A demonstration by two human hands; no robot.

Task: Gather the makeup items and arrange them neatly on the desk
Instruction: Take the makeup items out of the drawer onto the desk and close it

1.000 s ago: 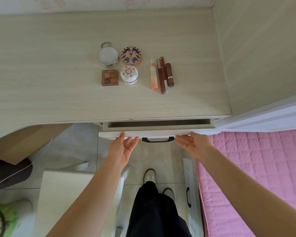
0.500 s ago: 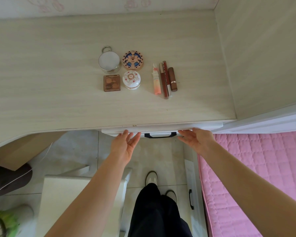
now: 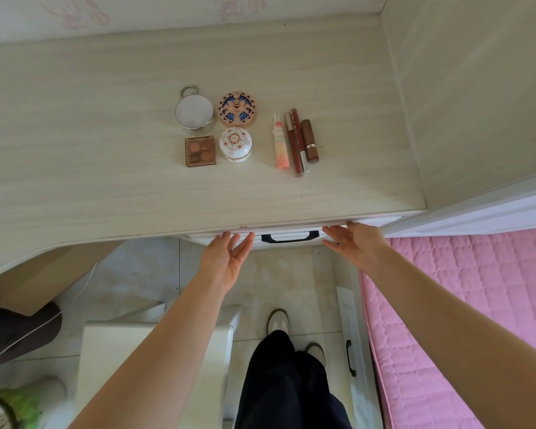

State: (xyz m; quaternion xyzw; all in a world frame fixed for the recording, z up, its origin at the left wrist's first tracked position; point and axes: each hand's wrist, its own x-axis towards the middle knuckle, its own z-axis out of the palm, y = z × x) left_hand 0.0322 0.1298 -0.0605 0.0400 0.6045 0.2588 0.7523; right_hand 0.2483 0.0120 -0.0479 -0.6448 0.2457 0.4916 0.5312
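On the pale wooden desk point(image 3: 106, 156) the makeup lies in two groups. A silver round compact point(image 3: 194, 113), a patterned round compact point(image 3: 237, 108), a brown eyeshadow palette point(image 3: 200, 151) and a small white jar point(image 3: 235, 144) form a square. To their right lie a pink tube point(image 3: 280, 144), two slim lip glosses point(image 3: 296, 144) and a brown lipstick point(image 3: 310, 140) side by side. My left hand point(image 3: 226, 258) and my right hand point(image 3: 351, 243) press flat with straight fingers against the white drawer front point(image 3: 291, 232), either side of its black handle point(image 3: 290, 236).
A tall cabinet side point(image 3: 477, 103) walls the desk on the right. A pink quilted bed point(image 3: 464, 320) lies at the lower right. A white stool point(image 3: 112, 366) stands under my left arm. A dark bag point(image 3: 16, 332) and a green item point(image 3: 13, 407) sit at the left.
The drawer, open a second ago, has slid in under the desk edge with both hands pushing it. The makeup has not moved.
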